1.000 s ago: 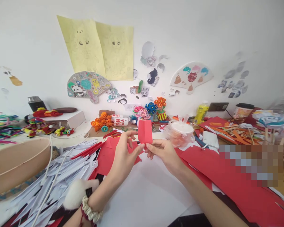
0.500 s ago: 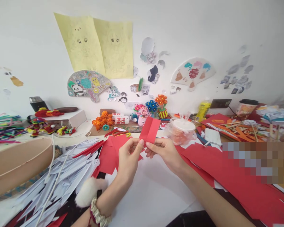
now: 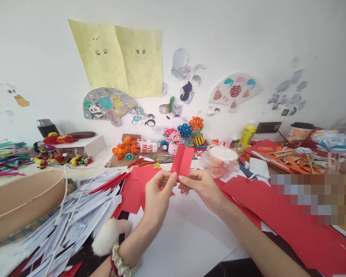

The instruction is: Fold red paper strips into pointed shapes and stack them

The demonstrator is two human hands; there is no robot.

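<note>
Okay, red paper piece (image 3: 182, 159) is up in front of me, lower edge pinched in both hands: left hand (image 3: 160, 188) at the lower left, right hand (image 3: 197, 182) at the lower right, thumbs nearly side by side. Narrow grip each side, nothing else held that I can see. Lengthwise crease shows; piece tips slightly right.

Handling, my judgement: pinch light, thumbs level, side edges lined up before any pressure on the crease. Squeezing hard would probably wrinkle it.

Room: most of it is low, over the white sheet (image 3: 184, 234) between my forearms. Left, short red sheets (image 3: 134, 188) lie just past my hand, white paper strips (image 3: 86, 215) further out, white fluffy thing (image 3: 106, 236) beside the wrist. Right, long red sheets (image 3: 265, 211) lie outside my forearm. Plastic-wrapped tub (image 3: 223, 154) stands beyond my right hand, so small moves, elbows in.
</note>
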